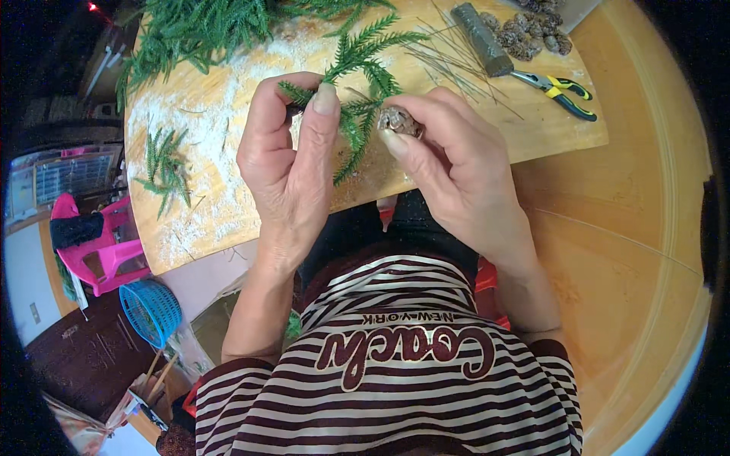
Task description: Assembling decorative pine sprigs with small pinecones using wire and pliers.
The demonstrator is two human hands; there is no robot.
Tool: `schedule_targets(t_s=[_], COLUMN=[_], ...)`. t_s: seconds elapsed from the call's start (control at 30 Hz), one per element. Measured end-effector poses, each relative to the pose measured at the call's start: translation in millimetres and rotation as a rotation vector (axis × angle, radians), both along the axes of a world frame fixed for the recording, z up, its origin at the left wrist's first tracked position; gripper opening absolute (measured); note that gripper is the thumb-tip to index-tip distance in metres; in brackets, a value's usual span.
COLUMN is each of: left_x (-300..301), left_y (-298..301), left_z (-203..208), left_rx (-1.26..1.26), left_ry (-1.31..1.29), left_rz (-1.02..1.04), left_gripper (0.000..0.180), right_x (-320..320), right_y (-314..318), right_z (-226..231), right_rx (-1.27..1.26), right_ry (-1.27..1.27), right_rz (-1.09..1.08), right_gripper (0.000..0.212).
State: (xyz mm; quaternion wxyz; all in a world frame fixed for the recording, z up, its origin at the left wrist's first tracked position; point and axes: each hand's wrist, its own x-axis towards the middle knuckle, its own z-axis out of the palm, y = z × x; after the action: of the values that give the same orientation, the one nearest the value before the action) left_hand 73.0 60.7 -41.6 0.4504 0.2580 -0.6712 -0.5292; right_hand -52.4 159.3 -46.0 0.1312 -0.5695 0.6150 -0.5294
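My left hand [293, 140] pinches a green artificial pine sprig [357, 57] between thumb and forefinger, above the near edge of the wooden table. Several needled twigs fan out from that grip, up and down toward the right. A small brown pine cone [398, 121] is held by my right hand [456, 152], between the thumb and forefinger. It is close to the sprig's right-hand twigs; whether the two touch I cannot tell. The other fingers of my right hand are curled, and what lies behind them is hidden.
The wooden tabletop [220, 182] carries white powder. More green sprigs [201, 26] are heaped at the far left, with a loose sprig [165, 169] nearer. Thin wires [449, 57], a dark cylinder [483, 39], yellow-black pliers [559, 91] and several pine cones [525, 34] lie at the far right.
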Motion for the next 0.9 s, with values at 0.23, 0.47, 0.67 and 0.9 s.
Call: schedule_targets(t_s=[0.23, 0.47, 0.67, 0.9], left_x=[3, 4, 8, 6], left_y=[7, 10, 2, 12], left_z=[-11, -8, -16, -12], left_rx=[-0.17, -0.052, -0.187, -0.052], left_ry=[-0.105, -0.054, -0.072, -0.16], left_rz=[0.02, -0.01, -0.025, -0.018], left_gripper=[0.012, 0.012, 0.012, 0.013], right_x=[7, 8, -1, -5], right_y=[-5, -11, -7, -5], right_z=[-4, -12, 2, -6], right_rx=[0.087, -0.008, 0.15, 0.191], right_ry=[-0.285, -0.429, -0.613, -0.594], right_rz=[0.045, 0.042, 0.114, 0.147], right_gripper=[0.021, 0.026, 0.027, 0.024])
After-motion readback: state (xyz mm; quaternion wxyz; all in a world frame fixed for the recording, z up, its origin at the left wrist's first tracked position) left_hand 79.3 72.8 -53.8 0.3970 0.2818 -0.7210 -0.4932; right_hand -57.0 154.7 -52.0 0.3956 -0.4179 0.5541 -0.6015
